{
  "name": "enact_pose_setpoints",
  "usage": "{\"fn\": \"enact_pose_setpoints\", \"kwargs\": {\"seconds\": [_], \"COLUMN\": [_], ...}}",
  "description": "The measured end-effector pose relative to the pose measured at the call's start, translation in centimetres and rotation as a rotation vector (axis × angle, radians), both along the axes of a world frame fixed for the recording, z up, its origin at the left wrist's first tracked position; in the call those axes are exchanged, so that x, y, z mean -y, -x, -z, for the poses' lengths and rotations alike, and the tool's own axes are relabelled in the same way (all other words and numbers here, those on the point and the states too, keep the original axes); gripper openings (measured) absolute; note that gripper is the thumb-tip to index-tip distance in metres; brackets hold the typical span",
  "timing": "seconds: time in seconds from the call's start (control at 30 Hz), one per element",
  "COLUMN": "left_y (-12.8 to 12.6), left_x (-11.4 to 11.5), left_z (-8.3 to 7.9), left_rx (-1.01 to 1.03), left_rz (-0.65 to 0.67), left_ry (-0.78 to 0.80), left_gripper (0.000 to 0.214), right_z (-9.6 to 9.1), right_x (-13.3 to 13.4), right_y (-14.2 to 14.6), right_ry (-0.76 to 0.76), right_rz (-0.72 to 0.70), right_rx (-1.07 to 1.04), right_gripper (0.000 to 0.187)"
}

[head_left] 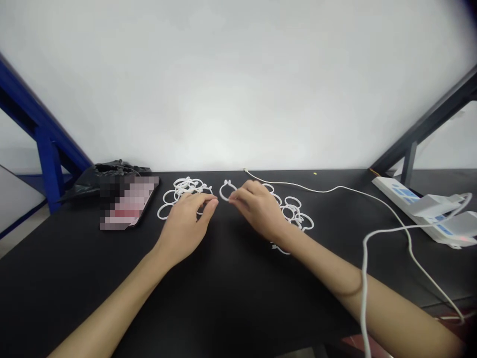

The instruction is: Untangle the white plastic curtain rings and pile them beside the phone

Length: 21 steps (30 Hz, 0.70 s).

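My right hand (261, 209) pinches a white open curtain ring (224, 191) between thumb and fingertips, just above the black table. The ring's two small ball ends point up and away from me. Left of it, my left hand (188, 221) is curled with thumb and index fingertips together, and no ring shows between them. Behind and beside my left hand lies a pile of similar white rings (169, 197), partly covered by it. More white rings (306, 221) lie scattered beside my right hand; one (281, 250) sits partly under my right wrist.
A phone (136, 201), partly blurred out, and a crumpled black plastic bag (87, 181) lie at the left. To the right are a white power strip (395, 191) with plugs and a white cable (402, 228) looping over my right forearm. A pale wall (238, 99) stands behind.
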<state>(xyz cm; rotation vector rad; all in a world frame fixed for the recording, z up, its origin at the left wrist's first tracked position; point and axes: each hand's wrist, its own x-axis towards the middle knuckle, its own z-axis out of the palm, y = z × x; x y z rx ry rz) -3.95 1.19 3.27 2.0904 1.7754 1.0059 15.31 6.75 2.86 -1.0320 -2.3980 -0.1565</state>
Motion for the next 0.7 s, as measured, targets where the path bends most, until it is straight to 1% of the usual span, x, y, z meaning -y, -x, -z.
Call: {"fn": "enact_pose_setpoints", "kwargs": {"seconds": [0.03,0.13,0.23,0.3,0.37,0.43,0.47,0.53,0.6,0.7], "left_y": [-0.4,-1.2,-1.3,-1.1,-1.0,-1.1,-1.2,-1.5,-1.7,-1.8], "left_x": [0.2,0.7,0.8,0.8,0.6,0.5,0.4,0.3,0.3,0.3], "left_z": [-0.1,-0.3,-0.5,-0.4,0.0,0.7,1.1,1.8,2.3,2.3], "left_rx": [0.068,0.251,0.320,0.276,0.188,0.080,0.017,-0.114,-0.218,-0.273], "left_rz": [0.018,0.106,0.173,0.190,0.235,0.330,0.380,0.450,0.461,0.433], "left_ry": [0.027,0.110,0.147,0.142,0.095,0.003,-0.054,-0.159,-0.222,-0.269], "left_gripper": [0.030,0.030,0.028,0.026,0.022,0.019,0.019,0.022,0.024,0.024], "right_z": [0.0,0.3,0.6,0.6,0.6,0.6,0.6,0.6,0.5,0.3], "right_x": [1.1,3.3,4.1,4.0,3.9,3.7,3.6,3.6,3.7,4.0], "right_y": [-0.1,-0.5,-1.0,-1.4,-1.7,-1.9,-2.0,-2.0,-1.9,-1.8], "right_ry": [-0.013,-0.024,0.050,0.142,0.224,0.255,0.248,0.218,0.195,0.202], "right_rz": [-0.055,-0.143,-0.170,-0.127,-0.075,-0.085,-0.112,-0.169,-0.204,-0.223], "right_rx": [-0.027,-0.069,-0.192,-0.329,-0.417,-0.384,-0.338,-0.246,-0.204,-0.237], "right_gripper": [0.019,0.022,0.013,0.006,0.021,0.031,0.030,0.021,0.018,0.020]}}
